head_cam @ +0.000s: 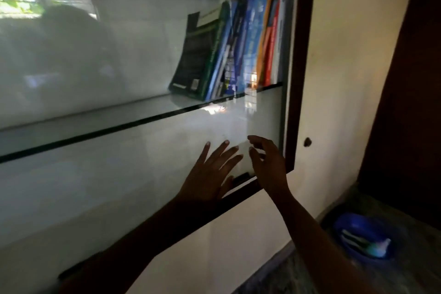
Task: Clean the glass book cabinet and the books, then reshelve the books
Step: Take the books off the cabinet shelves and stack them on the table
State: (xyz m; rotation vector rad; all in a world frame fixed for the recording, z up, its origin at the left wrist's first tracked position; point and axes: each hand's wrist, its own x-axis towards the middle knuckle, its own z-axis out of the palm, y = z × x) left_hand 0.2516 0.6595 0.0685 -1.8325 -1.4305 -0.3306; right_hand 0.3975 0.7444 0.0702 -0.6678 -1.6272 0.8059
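My left hand (210, 172) is nearest, fingers spread straight over the cabinet glass (119, 198) near its lower right corner, holding nothing. My right hand (268, 164) hovers just beside it, fingers loosely curved and empty. The books (238, 48) lean together at the right end of the glass shelf (107, 130) above

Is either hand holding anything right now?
Nothing is held. The left hand is spread flat at the cabinet glass; the right hand, loosely curled, is empty beside it.
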